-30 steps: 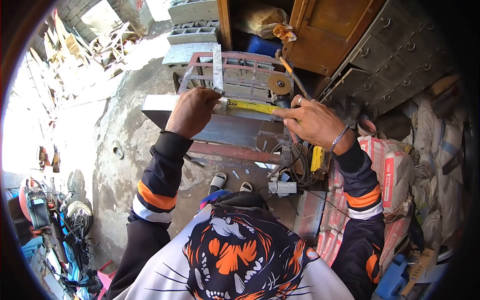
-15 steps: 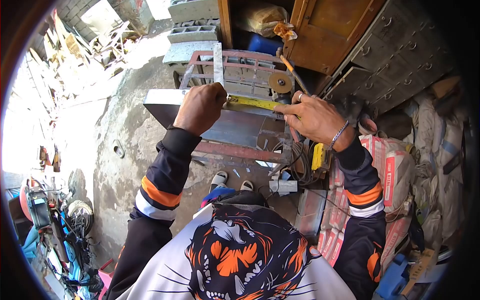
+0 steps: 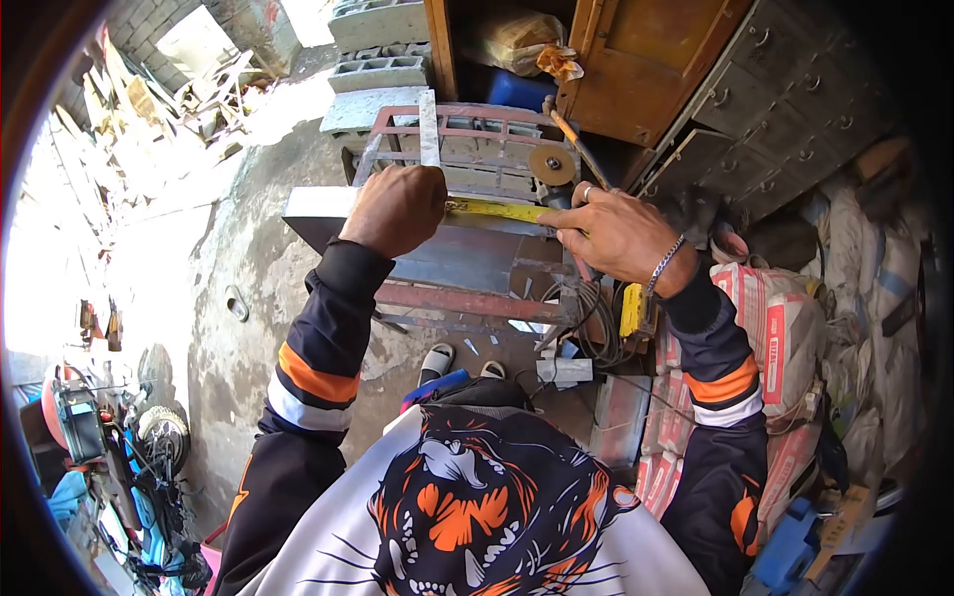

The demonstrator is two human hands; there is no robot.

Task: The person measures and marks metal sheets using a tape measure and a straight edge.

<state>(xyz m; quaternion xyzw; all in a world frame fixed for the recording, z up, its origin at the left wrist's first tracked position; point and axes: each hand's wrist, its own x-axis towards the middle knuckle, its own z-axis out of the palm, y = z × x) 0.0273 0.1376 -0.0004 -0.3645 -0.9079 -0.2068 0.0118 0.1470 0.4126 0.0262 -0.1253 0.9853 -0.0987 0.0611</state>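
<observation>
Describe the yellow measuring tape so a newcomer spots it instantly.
Find the reddish metal-barred frame in mid-picture. Over it, the left hand and right hand sit apart, with a bright-yellow, flat measuring tape running between them. Its thin, straight strip shape sets it apart from the round tan disc just beyond it and the chunky yellow block lower right.

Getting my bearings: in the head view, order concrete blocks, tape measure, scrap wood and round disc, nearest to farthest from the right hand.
1. Tape measure, touching the right hand
2. Round disc, just beyond
3. Concrete blocks, upper left
4. Scrap wood, far left
</observation>
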